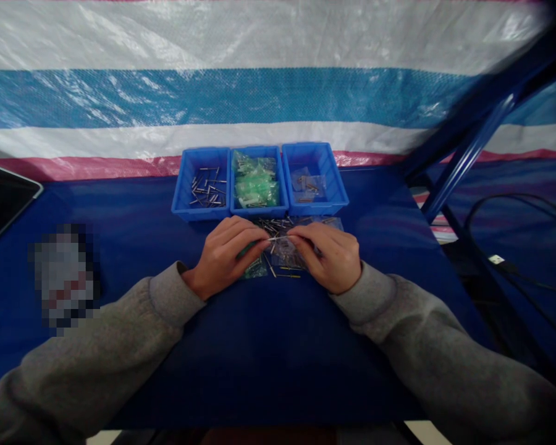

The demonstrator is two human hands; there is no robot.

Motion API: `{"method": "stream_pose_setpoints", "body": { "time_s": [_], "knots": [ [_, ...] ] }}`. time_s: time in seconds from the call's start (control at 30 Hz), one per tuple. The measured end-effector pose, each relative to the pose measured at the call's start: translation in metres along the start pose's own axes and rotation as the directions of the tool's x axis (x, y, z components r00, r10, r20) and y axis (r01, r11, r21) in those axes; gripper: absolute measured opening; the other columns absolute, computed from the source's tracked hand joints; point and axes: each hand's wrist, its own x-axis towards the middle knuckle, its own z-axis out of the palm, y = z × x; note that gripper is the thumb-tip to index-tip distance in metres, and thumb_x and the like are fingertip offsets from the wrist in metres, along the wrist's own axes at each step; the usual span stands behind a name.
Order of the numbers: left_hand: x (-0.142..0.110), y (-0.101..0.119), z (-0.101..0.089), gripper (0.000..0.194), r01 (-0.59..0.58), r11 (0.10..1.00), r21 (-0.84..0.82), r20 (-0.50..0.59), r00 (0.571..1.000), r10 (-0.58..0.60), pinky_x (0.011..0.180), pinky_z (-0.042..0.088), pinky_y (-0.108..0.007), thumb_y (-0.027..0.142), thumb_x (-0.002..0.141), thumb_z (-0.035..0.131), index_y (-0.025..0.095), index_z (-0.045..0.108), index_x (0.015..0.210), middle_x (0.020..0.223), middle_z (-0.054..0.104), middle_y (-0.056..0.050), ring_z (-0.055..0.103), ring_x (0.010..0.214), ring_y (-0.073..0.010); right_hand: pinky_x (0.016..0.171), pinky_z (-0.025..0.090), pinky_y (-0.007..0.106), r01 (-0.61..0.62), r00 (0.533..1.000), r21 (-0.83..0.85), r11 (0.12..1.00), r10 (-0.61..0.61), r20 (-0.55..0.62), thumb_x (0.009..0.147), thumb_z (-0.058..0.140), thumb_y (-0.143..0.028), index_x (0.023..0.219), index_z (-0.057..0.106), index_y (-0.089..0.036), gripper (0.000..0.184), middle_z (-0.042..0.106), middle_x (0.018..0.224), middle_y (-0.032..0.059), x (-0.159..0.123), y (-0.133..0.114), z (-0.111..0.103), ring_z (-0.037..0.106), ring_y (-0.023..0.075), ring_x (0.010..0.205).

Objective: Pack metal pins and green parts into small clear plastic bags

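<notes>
Between the fingertips of my left hand (pixel 229 254) and my right hand (pixel 331 256) runs a thin, shiny metal rod (pixel 278 238), pinched at both ends and held roughly level. Both hands are closed, thumb against fingers. Just below and behind them lies a heap of loose metal rods (pixel 269 225) mixed with small clear plastic bags (pixel 285 252). A green-tinted bag (pixel 256 268) sits partly under my left hand. Two yellowish rods (pixel 289 276) lie at the near edge of the heap. My hands hide part of the pile.
Behind the heap stand three blue bins: the left bin (pixel 199 214) with loose rods, the middle bin (pixel 259 211) with green bags, the right bin (pixel 317 209) with clear bags. A blurred-out object (pixel 65 275) lies left. A blue metal frame (pixel 472 154) and a cable (pixel 528 196) are right.
</notes>
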Motion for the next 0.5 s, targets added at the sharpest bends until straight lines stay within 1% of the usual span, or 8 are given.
{"method": "stream_pose_setpoints", "body": {
  "time_s": [0.2, 0.33, 0.5],
  "knots": [
    [-0.0007, -0.001, -0.0003, 0.008, 0.0, 1.0, -0.026, 0.021, 1.0, 0.0, 0.075, 0.048, -0.033, 0.021, 0.083, 0.057, 0.016, 0.058, 0.088, 0.083, 0.063, -0.004, 0.057, 0.081, -0.0155, 0.069, 0.05, 0.027, 0.003, 1.0, 0.002, 1.0, -0.003, 0.016, 0.088, 0.049, -0.022, 0.091, 0.063, -0.018, 0.015, 0.067, 0.079, 0.0038, 0.0005, -0.0017, 0.0005, 0.062, 0.0146, 0.072],
    [-0.0007, -0.0009, 0.0, 0.01, -0.001, 0.999, -0.043, 0.022, 1.0, 0.002, 0.076, 0.048, -0.033, 0.022, 0.081, 0.059, 0.016, 0.058, 0.089, 0.084, 0.063, -0.004, 0.057, 0.083, -0.0157, 0.067, 0.05, 0.027, 0.0, 1.0, -0.005, 1.0, 0.0, 0.008, 0.087, 0.05, -0.021, 0.09, 0.063, -0.018, 0.014, 0.066, 0.076, 0.0036, 0.0006, -0.0034, 0.0, 0.061, 0.0141, 0.069],
    [-0.0004, -0.0006, 0.0003, 0.009, 0.002, 0.999, -0.038, 0.01, 1.0, -0.002, 0.075, 0.049, -0.032, 0.023, 0.082, 0.058, 0.016, 0.058, 0.088, 0.083, 0.064, -0.004, 0.057, 0.082, -0.0151, 0.069, 0.05, 0.026, -0.004, 1.0, 0.006, 1.0, 0.004, 0.013, 0.087, 0.051, -0.021, 0.093, 0.063, -0.018, 0.014, 0.066, 0.078, 0.0035, 0.0004, -0.0045, -0.0009, 0.062, 0.0139, 0.072]
  ]
}}
